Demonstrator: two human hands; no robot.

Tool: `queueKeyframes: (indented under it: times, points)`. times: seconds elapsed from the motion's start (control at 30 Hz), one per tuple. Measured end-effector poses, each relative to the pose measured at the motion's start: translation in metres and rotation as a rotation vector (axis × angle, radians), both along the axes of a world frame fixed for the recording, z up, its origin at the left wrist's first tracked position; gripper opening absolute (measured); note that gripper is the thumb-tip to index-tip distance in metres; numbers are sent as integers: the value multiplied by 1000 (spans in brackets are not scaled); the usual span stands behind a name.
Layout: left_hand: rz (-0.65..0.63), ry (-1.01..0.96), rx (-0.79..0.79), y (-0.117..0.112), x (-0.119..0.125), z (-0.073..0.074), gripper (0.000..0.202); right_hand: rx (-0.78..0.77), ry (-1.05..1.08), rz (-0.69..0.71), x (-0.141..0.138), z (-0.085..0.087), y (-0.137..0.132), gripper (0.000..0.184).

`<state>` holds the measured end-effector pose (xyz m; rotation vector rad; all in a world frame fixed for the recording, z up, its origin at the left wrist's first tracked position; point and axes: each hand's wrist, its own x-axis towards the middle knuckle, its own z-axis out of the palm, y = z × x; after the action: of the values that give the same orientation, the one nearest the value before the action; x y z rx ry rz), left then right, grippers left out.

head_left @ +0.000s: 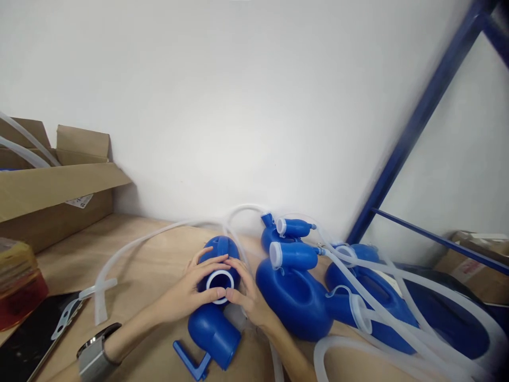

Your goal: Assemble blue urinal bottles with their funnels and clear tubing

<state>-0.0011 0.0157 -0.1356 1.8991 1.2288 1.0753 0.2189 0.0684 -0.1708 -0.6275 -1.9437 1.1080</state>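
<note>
A blue plastic bottle stands with its round mouth facing me, and a white ring sits at the mouth. My left hand wraps the left side, its thumb pressed on the ring's lower edge. From the right my right hand closes round the same mouth, thumb on the ring beside the other thumb. Both hands' fingertips meet over the top. Just below lie a blue elbow-shaped spout and a blue L-shaped piece.
To the right are several blue bottles with white-capped blue necks and clear tubes. A cardboard box holds more tubing at left, near a black tablet-like panel and a yellow-red container. Behind rises a blue metal frame.
</note>
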Motion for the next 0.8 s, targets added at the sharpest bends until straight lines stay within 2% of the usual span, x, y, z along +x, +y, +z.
queueKeyframes:
  times: [0.1, 0.27, 0.33, 0.47, 0.63, 0.73, 0.8]
  points:
    - [-60, 25, -43, -2, 4, -4, 50, -76, 78, -14, -3, 2, -4, 63]
    - [71, -89, 31, 0, 17, -22, 48, -159, 174, -29, -8, 9, -11, 53]
    - [71, -84, 54, 1, 19, -25, 45, -168, 173, -53, -9, 11, -12, 47]
    - [47, -78, 80, 1, 17, -24, 44, -174, 92, -35, -7, 13, -11, 49]
    - [3, -18, -3, 1, 4, -21, 53, -141, -16, -24, -2, 10, -5, 55]
    - [-44, 21, 5, 4, -2, -23, 55, -161, 21, -70, -5, 5, -4, 56]
    - [-15, 23, 13, 5, -2, -26, 53, -108, 66, -108, -8, 1, -5, 55]
